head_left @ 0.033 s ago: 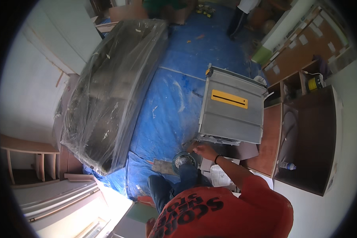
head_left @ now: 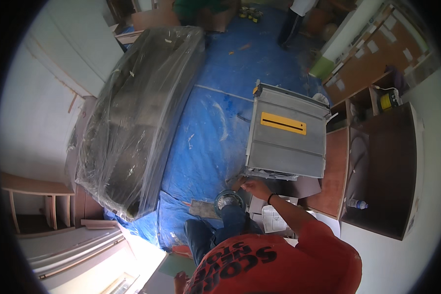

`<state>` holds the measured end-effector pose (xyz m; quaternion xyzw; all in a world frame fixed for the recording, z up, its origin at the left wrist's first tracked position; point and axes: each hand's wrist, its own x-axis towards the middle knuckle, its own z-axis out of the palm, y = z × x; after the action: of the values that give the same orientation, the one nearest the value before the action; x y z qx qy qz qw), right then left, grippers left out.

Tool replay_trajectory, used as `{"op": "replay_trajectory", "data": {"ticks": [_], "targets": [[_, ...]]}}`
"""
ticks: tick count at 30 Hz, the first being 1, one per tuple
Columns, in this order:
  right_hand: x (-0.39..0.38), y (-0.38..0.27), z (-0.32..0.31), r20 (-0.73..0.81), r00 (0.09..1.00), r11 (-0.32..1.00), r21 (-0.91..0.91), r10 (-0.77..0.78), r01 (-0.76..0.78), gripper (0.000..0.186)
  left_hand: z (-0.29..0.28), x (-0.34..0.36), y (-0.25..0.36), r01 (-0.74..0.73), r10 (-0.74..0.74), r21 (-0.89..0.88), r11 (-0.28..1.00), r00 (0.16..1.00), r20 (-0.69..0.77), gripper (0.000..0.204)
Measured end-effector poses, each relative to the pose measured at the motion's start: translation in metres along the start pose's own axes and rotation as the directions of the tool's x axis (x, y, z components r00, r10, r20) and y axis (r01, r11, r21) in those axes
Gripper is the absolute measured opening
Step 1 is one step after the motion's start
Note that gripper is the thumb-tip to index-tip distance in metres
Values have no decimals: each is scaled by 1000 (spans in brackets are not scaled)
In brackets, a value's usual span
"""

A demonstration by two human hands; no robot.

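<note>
My right hand, with a dark band at the wrist, reaches to the near edge of a grey table saw. Its fingers are drawn together, and a small brown piece shows at their tips; whether they grip it is unclear. On top of the saw sits a yellow throat plate with a dark slot. Low at the left of my red shirt, only part of my left hand shows, its fingers mostly hidden. A round, dark-rimmed thing surrounds my foot on the floor.
Blue sheeting covers the floor. A long, plastic-wrapped piece of furniture stands to the left. On the right, an open brown cabinet holds a clear bottle. Another person stands far off. Near my foot lies a grey board.
The view has shifted slightly. My left hand shows a little higher beside the shirt; my right hand stays at the saw's near edge.
</note>
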<state>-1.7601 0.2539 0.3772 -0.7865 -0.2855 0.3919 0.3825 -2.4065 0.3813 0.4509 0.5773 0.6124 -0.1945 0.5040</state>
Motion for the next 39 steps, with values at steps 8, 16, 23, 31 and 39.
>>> {"op": "replay_trajectory", "data": {"ticks": [8, 16, 23, 31, 39], "targets": [[-43, -2, 1, -272, 949, 986, -5, 159, -166, 41, -275, 128, 217, -358, 351, 846, 396, 910, 221, 55], [-48, 279, 336, -323, 714, 779, 155, 622, -608, 31, -206, 365, 202, -722, 959, 639, 265, 131, -250, 35], [-110, 332, 539, 207, 797, 663, 459, 567, -591, 33, -141, 426, -21, -429, 369, 332, 840, 900, 231, 40], [6, 361, 499, -316, 593, 650, 561, 740, -512, 45, -259, 438, -105, -579, 472, 497, 647, 815, 336, 47], [73, 391, 444, -374, 229, 404, 503, 899, -764, 69, -257, 417, 21, -277, 217, 310, 909, 952, 214, 46]]}}
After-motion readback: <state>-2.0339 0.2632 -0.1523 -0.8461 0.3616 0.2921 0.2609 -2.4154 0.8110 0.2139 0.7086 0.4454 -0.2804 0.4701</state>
